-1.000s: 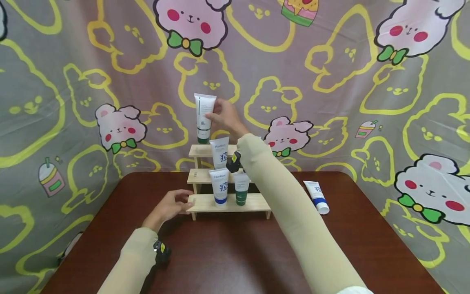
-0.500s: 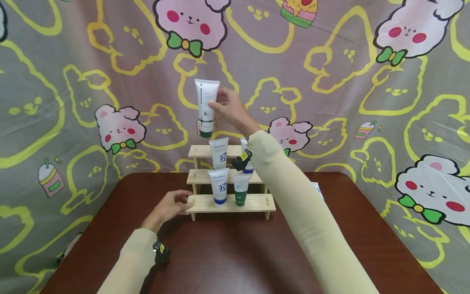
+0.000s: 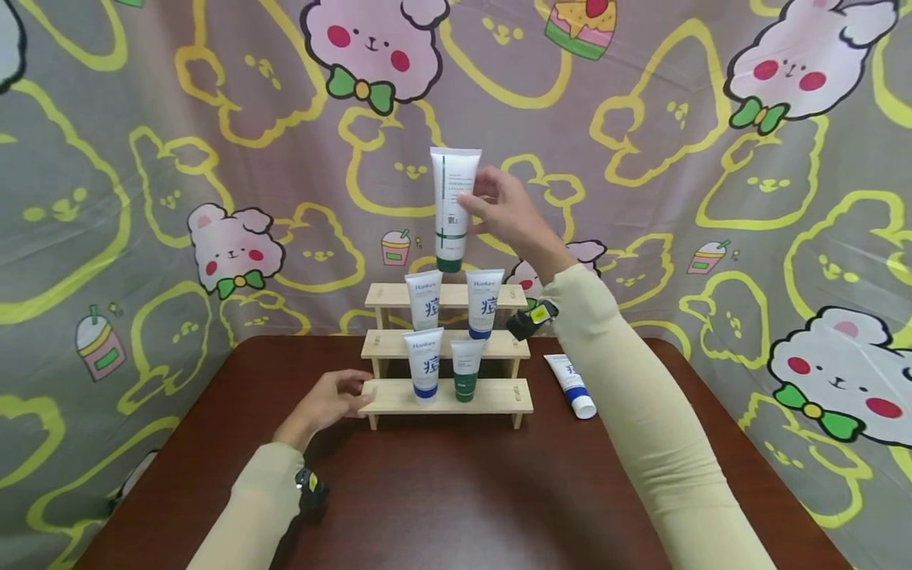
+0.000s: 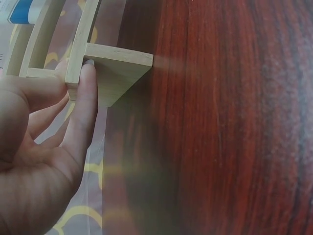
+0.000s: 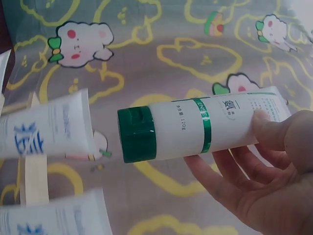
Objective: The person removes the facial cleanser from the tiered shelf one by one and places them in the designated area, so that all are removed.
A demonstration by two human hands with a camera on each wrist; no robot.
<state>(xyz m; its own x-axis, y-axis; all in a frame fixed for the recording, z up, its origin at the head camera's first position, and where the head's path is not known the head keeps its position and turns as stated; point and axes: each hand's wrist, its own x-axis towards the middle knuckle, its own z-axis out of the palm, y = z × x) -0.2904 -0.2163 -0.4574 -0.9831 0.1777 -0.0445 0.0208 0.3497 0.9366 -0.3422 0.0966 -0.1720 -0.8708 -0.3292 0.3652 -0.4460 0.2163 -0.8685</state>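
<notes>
My right hand [image 3: 502, 207] grips a white squeeze tube with a green cap [image 3: 454, 207], held cap down above the wooden tiered stand [image 3: 385, 405]. In the right wrist view the thumb lies on the tube's front and the fingers curl behind it. My left hand [image 3: 330, 405] pinches the left end of the stand's lowest shelf, one finger [image 4: 84, 98] under the board. Two blue-capped white tubes, a left one [image 3: 423, 299] and a right one [image 3: 482, 305], stand on the middle shelf. The lowest shelf bears a blue-capped tube [image 3: 425, 364] and a smaller green-bottomed tube [image 3: 466, 370].
Another blue-capped white tube [image 3: 571, 386] lies on the dark red-brown table [image 3: 456, 491], right of the stand. A patterned cloth [image 3: 249, 158] hangs behind and at both sides of the table. The top shelf [image 3: 390, 294] bears no tube.
My right hand has lifted the green-capped tube off the top shelf, then carried it rightward. The left hand stays at the stand's end.
</notes>
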